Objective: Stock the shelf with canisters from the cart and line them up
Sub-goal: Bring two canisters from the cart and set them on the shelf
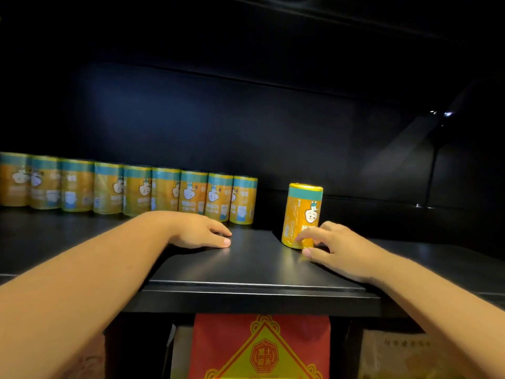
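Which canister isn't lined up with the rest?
The lone canister on the right, by the right hand. It stands apart and further forward, across a gap from the row of canisters packed side by side.

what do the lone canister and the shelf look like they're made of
Lone canister: probably card or thin metal under a glossy printed wrap; light glints off its yellow lid rim and side.
Shelf: looks like black painted wood or laminate board, satin finish; it gives soft, dull reflections and has a squared front edge.
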